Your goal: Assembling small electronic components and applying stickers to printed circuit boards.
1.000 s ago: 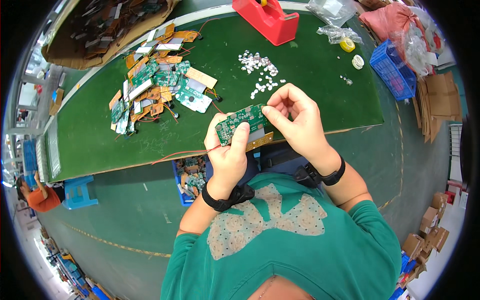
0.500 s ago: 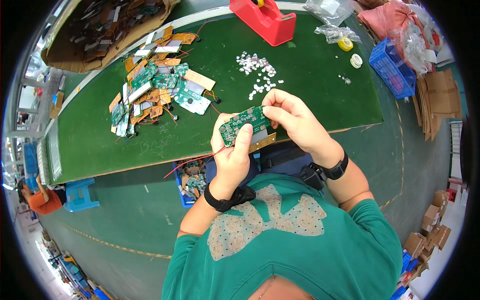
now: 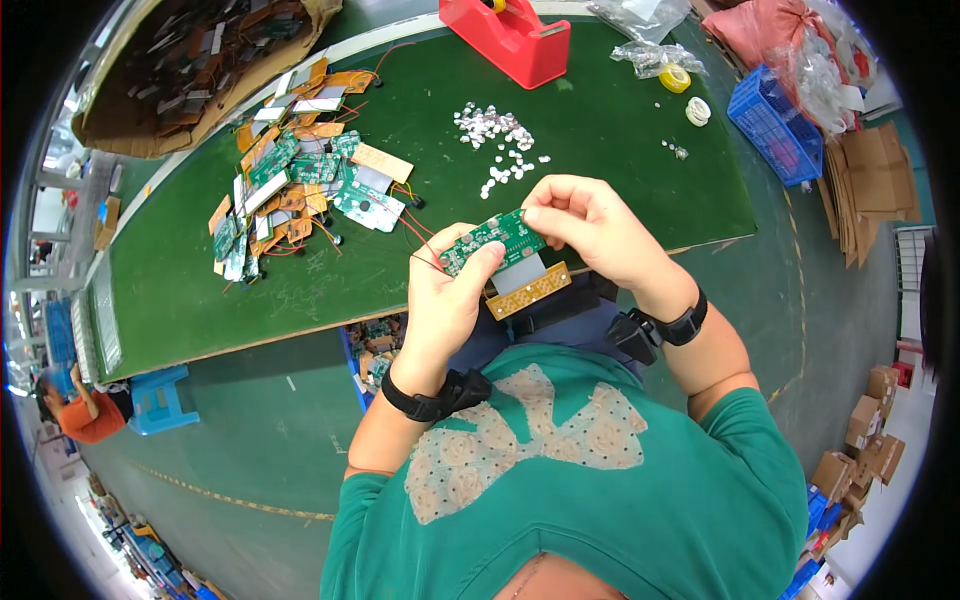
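My left hand [image 3: 448,292] grips a green circuit board [image 3: 516,236] over the table's near edge, thumb on top. Thumb and forefinger of my right hand [image 3: 592,226] pinch the board's right end; whether a small piece is also between them is hidden. A grey flat cable [image 3: 520,274] hangs from the board to a tan strip [image 3: 532,293] with holes. Thin red wires [image 3: 418,240] run off its left end. Beyond my hands lies a scatter of small white pieces [image 3: 492,126]. To the left is a heap of similar boards [image 3: 312,168] with tan strips and wires.
A red tape dispenser [image 3: 520,45] stands at the far edge of the green table [image 3: 200,320]. Yellow tape [image 3: 675,78], a white roll [image 3: 698,112] and clear bags lie far right. A carton of parts [image 3: 200,80] is far left. Blue basket [image 3: 775,125] stands right.
The board has tilted, and its grey cable and tan strip now show more fully below it. My left hand has shifted slightly left; the right-hand pinch stays at the board's end.
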